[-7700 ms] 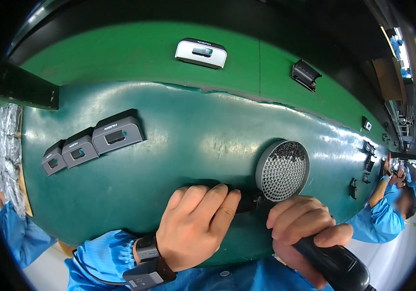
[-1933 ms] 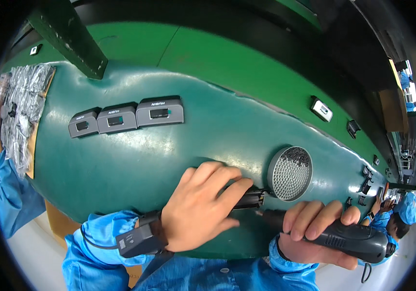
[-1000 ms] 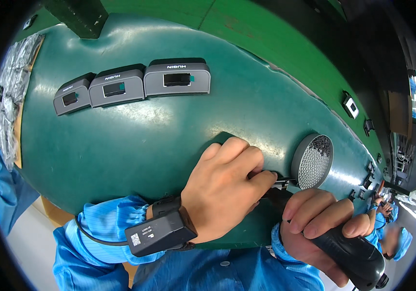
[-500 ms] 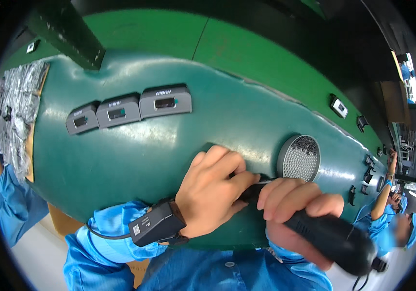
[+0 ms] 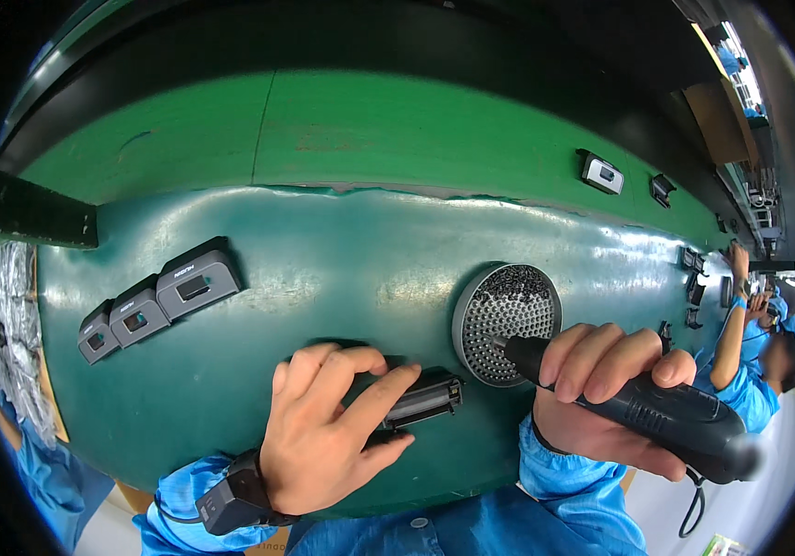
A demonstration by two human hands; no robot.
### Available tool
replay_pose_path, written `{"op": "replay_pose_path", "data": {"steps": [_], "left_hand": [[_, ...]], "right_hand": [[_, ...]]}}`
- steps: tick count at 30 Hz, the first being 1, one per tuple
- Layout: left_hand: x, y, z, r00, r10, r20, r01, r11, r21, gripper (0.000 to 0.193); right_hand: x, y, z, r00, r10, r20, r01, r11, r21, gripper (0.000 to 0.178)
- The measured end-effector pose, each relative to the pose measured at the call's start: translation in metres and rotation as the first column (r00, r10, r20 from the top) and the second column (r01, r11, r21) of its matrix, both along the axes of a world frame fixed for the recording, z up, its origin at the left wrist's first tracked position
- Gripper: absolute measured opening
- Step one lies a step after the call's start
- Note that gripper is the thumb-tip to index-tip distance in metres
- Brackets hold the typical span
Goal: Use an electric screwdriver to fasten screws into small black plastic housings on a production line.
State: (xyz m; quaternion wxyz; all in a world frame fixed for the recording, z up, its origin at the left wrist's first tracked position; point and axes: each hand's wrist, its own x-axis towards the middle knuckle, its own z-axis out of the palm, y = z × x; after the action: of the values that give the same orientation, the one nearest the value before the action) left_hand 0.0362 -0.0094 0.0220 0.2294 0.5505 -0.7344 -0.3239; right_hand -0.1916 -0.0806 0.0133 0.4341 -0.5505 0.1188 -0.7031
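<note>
My right hand (image 5: 606, 371) is wrapped round a black electric screwdriver (image 5: 638, 408). Its tip reaches over a round grey dish (image 5: 458, 338) with a perforated plate inside and small dark screws gathered along its far side. Left of the dish, a dark plastic housing (image 5: 423, 400) lies on the green bench mat with its inner side showing. My left hand (image 5: 328, 422) steadies it at its left end, index finger and thumb on either side; part of the housing is hidden under the fingers. A black device is strapped to my left wrist.
Three grey housings with small windows (image 5: 195, 285) stand in a slanted row at left. Beyond the mat runs a bright green strip (image 5: 397, 139) carrying a white-faced unit (image 5: 603, 173). Wrapped parts (image 5: 8, 334) fill a tray at far left. A co-worker (image 5: 759, 371) sits at right.
The screwdriver tip has moved away from the housing at my left hand to the screw dish. The view has shifted, and more of the housing shows.
</note>
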Motion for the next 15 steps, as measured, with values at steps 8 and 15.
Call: {"op": "replay_pose_path", "data": {"steps": [8,15], "left_hand": [[0.0017,0.0004,-0.0056,1.000,-0.007,-0.003,0.007,0.999,0.049,0.070],[0.0040,0.0025,-0.0096,1.000,-0.002,-0.018,0.003,1.000,0.014,0.067]], "right_hand": [[0.0042,-0.0006,-0.0077,0.999,0.002,-0.053,0.004,0.994,0.109,0.078],[0.0082,-0.0020,-0.0097,0.997,0.022,-0.074,-0.016,0.996,0.084,0.080]]}}
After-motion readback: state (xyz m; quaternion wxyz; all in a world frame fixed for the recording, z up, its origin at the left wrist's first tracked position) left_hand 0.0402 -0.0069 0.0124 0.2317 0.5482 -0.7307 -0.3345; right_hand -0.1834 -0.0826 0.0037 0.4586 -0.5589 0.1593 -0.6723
